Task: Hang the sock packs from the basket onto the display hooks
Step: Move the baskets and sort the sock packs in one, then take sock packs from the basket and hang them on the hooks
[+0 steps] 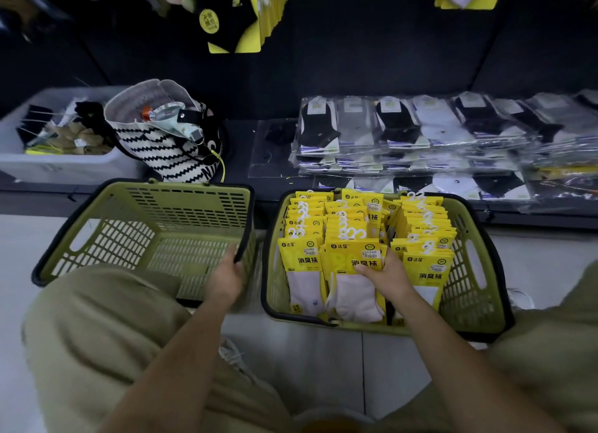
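Right hand (386, 275) on a sock pack (349, 258); left hand (228, 275) on left basket (129, 238)

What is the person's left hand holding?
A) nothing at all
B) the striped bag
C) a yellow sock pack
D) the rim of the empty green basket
D: the left hand grips the dark rim of the empty basket, while the right hand pinches the sock packs standing in the full basket.
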Motion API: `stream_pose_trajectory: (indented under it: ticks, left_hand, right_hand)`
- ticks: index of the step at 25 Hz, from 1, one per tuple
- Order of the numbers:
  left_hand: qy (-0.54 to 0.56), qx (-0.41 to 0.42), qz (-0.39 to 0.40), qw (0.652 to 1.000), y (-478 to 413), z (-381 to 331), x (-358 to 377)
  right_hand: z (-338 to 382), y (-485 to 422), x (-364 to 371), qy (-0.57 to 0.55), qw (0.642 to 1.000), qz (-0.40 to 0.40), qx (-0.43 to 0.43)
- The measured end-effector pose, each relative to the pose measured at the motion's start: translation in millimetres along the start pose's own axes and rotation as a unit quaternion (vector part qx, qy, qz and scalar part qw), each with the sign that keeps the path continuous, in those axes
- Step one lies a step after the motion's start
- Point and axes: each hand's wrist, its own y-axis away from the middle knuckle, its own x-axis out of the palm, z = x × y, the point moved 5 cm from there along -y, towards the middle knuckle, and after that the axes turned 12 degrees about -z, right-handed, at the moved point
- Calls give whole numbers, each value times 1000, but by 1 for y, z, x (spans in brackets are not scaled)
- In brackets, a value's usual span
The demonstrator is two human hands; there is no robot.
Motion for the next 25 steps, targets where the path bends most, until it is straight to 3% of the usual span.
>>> stream_pose_trajectory:
  ticks: [2,4,7,9,12,14,20,25]
  left_hand:
    - [-13,-29,-1,999,-11,11,-12]
    - [-36,-8,-17,999,-17,4,-22]
    - [-4,138,-63,988,-7,-53,-23]
    - [32,204,26,978,14,-97,-1]
    - [129,133,191,964,43,-134,39]
    - [204,82,239,946,50,-152,53]
    - [412,45,180,892,39,-203,48]
    - [513,-8,198,835,10,-241,43]
  right_hand:
    - [0,0,3,10,1000,9,7]
    - [2,2,4,7,1000,12,12]
    - [15,4,0,-43,999,14,24]
    - [28,4,-5,-81,996,27,26]
    - [50,1,-18,-103,993,60,10]
    - [63,-6,-32,-117,990,75,2]
    - [100,-39,-51,-176,983,48,-15]
    - [137,-83,-51,-181,982,-40,-30]
